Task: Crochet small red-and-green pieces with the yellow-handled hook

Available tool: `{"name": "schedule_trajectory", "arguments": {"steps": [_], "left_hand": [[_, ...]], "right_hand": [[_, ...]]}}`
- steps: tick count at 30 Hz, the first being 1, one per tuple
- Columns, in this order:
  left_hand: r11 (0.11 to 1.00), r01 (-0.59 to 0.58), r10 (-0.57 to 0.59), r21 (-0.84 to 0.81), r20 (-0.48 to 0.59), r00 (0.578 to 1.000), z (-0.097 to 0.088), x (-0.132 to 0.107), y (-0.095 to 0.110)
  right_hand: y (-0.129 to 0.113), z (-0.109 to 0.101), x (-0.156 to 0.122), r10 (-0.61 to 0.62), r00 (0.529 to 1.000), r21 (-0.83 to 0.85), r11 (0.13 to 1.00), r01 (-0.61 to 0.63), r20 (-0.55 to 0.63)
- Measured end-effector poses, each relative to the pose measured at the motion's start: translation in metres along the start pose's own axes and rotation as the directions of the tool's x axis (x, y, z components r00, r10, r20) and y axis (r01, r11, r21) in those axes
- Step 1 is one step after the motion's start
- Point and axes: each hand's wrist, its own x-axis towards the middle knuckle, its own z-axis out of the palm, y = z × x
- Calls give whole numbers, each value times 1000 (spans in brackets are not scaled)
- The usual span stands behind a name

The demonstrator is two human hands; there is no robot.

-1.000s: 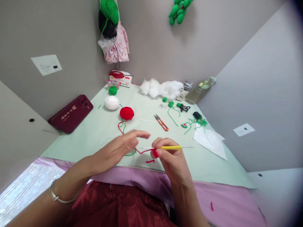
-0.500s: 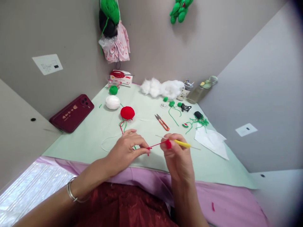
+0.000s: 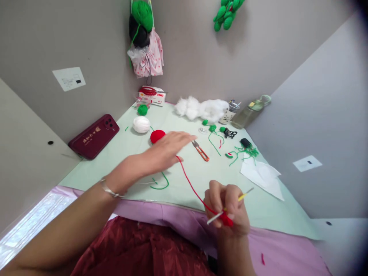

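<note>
My left hand (image 3: 165, 153) is stretched out flat over the table, fingers extended, palm down, partly covering a red yarn ball (image 3: 157, 136). From under its thumb a red yarn strand (image 3: 189, 182) runs slackly to my right hand (image 3: 228, 209). That hand is closed around a crochet hook (image 3: 243, 196) with a yellow grip and a small red crochet piece (image 3: 227, 219). Both are pinched together near the table's front edge. Orange-handled thread snips (image 3: 201, 150) lie just beyond my left fingertips.
White (image 3: 141, 124) and green yarn balls (image 3: 142, 110) sit at the back left, near a maroon phone (image 3: 94, 137). White stuffing (image 3: 201, 109), a pen cup (image 3: 228, 115) and a bottle (image 3: 249, 113) line the back. Green crochet pieces (image 3: 212, 128) and white paper (image 3: 260, 176) lie right.
My left hand has let go of the yarn's end, opened and moved forward. My right hand has come lower and nearer. A short red yarn scrap now lies among the green pieces.
</note>
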Motion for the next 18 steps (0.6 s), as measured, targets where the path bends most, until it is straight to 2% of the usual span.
{"name": "schedule_trajectory", "arguments": {"steps": [2,4,7,9,11,14,16,18], "left_hand": [[986,45,-43,158,-16,999,-28,-22,-3],[958,101,-105,270,2,994,-47,-54,-6],[906,180,-250,383,140,958,-54,-102,-15],[858,208,-312,469,155,937,-51,-125,-23],[839,197,-314,508,154,937,-51,-137,-31],[850,176,-257,496,99,961,-67,-143,-33],[845,226,-259,484,1,966,-80,-143,-29],[845,282,-306,455,-20,952,-90,-143,-22]], "right_hand": [[1,-5,-1,21,997,-7,1000,-21,-76],[3,-7,0,30,987,-17,999,-33,-156],[7,-5,6,41,969,-28,998,-50,-245],[10,-2,10,51,964,-48,997,-65,-262],[12,1,14,57,963,-80,993,-81,-264],[14,2,18,44,960,-120,989,-80,-277],[12,-1,21,11,948,-139,989,-58,-318],[7,-6,23,-43,921,-160,987,-22,-388]]}}
